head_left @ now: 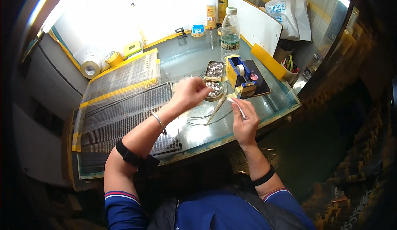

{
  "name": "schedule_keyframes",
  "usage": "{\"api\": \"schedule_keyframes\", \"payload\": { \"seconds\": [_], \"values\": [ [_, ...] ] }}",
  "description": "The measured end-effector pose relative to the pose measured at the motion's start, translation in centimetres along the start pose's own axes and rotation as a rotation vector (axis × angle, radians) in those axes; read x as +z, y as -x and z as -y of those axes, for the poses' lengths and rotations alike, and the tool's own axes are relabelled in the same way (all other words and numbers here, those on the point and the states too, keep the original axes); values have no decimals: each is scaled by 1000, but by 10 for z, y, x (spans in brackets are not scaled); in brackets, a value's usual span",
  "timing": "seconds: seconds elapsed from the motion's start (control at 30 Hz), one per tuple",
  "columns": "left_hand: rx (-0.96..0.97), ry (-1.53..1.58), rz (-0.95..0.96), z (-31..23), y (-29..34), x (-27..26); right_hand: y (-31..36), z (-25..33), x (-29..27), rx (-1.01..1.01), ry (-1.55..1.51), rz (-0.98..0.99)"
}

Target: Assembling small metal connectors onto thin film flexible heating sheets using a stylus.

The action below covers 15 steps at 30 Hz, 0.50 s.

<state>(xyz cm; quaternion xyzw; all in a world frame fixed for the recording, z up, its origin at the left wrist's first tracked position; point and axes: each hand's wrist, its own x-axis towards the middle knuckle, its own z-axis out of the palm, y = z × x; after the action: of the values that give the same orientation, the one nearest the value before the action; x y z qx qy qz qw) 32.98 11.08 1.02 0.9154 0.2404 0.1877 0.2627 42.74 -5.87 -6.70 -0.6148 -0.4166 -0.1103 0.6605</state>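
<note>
Very bright white wall (165, 6) at the back, shiny spots on the table (198, 137), dark floor (310, 147), black corners, edges bent round

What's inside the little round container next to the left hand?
The shallow round brownish container holds many tiny white and dark pieces, too small to identify. The bare left hand hides part of its left edge, and the pieces hide its bottom.

Glossy glass-like surface (178, 58), clear plastic bottle (230, 28), shiny metal bangle (159, 122), metallic-looking round tin (213, 99), smooth plastic tape dispenser (248, 77), matt black armband (265, 176)
</note>
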Motion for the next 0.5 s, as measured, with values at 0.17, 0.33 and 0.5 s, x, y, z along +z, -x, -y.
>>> {"api": "schedule_keyframes", "payload": {
  "seconds": [0.17, 0.33, 0.5],
  "values": [
    [78, -346, 335, -14, 49, 25, 0, 0, 2, -57, 39, -1],
    [107, -202, 198, -11, 85, 16, 1, 1, 9, -120, 265, 210],
    [34, 54, -51, -20, 153, -4, 16, 27, 7, -325, 418, 338]
  ]
}}
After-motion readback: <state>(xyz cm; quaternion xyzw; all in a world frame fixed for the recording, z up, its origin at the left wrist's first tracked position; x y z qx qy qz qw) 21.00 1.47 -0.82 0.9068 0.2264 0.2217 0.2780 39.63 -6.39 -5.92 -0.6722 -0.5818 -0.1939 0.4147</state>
